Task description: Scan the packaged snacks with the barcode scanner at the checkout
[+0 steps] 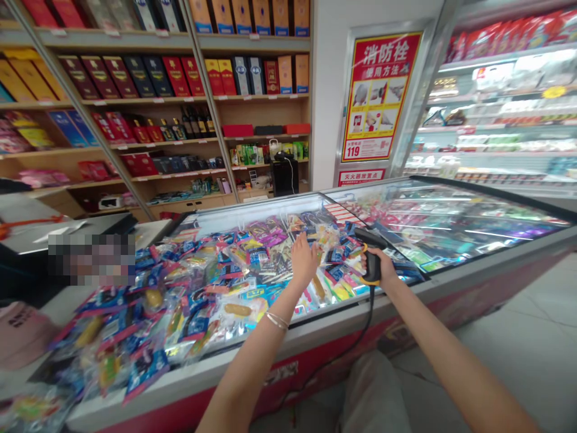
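My right hand (pixel 384 268) grips a black and yellow handheld barcode scanner (pixel 372 266) by its handle. Its cord hangs down over the freezer's front edge. My left hand (pixel 305 260), with a bangle at the wrist, reaches over a chest freezer (pixel 342 310). The fingers stretch forward, close above or touching the clear snack packets (pixel 331 237) there; which of these I cannot tell. Many blue and clear snack packets (pixel 193 300) lie heaped across the left part of the freezer, several with yellowish food inside. Other colourful packages (pixel 311 294) show beneath my left hand.
The freezer's glass lid (pixel 469 222) covers its right part. At the left stands a counter (pixel 27 210) with a pink bag (pixel 22 334) near it. Shelves of boxed bottles (pixel 175 78) line the back wall. A lit open cooler (pixel 500 114) stands at the right.
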The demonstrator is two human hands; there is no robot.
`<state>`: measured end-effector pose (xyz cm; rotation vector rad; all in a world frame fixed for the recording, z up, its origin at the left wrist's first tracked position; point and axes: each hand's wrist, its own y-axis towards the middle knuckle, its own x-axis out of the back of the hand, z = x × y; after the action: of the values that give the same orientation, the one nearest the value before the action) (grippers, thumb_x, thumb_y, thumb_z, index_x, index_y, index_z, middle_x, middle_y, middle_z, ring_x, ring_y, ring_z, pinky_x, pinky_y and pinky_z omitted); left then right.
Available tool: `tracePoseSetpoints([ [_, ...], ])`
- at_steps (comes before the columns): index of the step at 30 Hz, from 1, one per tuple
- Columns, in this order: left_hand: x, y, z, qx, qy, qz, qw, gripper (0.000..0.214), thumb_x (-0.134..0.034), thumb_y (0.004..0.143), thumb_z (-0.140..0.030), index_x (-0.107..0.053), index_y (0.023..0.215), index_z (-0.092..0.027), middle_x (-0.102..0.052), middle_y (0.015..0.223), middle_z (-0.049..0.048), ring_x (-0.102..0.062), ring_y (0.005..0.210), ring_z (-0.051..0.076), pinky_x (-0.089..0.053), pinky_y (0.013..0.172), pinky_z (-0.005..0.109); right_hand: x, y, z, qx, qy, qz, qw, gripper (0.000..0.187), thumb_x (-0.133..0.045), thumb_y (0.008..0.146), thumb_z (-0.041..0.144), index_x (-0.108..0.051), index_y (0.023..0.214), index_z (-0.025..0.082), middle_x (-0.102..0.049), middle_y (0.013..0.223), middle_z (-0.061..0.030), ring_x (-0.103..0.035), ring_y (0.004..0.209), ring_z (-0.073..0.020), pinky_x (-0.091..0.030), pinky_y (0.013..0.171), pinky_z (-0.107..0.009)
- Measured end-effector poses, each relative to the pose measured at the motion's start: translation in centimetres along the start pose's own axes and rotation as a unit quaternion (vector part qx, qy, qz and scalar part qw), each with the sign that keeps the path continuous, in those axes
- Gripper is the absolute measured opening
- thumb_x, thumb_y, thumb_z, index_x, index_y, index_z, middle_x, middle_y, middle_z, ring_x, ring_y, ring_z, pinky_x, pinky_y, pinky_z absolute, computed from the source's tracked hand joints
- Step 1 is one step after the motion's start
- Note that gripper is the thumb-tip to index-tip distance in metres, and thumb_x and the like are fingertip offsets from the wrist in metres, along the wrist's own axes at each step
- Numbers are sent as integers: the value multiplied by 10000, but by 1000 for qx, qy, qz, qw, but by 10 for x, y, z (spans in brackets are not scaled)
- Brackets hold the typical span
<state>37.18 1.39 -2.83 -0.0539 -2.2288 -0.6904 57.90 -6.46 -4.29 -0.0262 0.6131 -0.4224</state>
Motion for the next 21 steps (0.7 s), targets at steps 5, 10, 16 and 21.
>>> tracePoseSetpoints([
  [5,48,9,18,-5,-8,-40,999,481,-315,957,-329,-415,1362,-92,-491,1402,189,-445,1321,250,-331,1106,405,-16,-11,8,4,-11,33,999,166,-659,620,276,-522,664,194,-509,517,22,-456,409,-95,-395,369,-203],
  [10,93,9,62,16,24,-70,997,456,-365,940,-315,-431,1327,-82,-519,1361,205,-465,1297,275,-354,1082,425,-58,-23,8,12,-22,114,993,158,-651,653,301,-552,711,192,-504,541,21,-454,424,-99,-386,370,-210],
  [16,149,10,126,67,70,-102,990,387,-421,909,-291,-487,1246,-113,-598,1250,183,-530,1220,280,-392,1038,422,-130,-24,-23,-21,-11,208,978,163,-647,680,320,-532,689,205,-490,525,26,-432,416,-99,-374,363,-212],
  [21,179,10,173,165,80,-95,978,407,-433,901,-277,-469,1268,-107,-592,1269,182,-532,1225,280,-407,1014,397,-189,-18,-65,-59,0,264,963,184,-639,684,341,-518,659,205,-501,521,20,-445,425,-102,-383,384,-216],
])
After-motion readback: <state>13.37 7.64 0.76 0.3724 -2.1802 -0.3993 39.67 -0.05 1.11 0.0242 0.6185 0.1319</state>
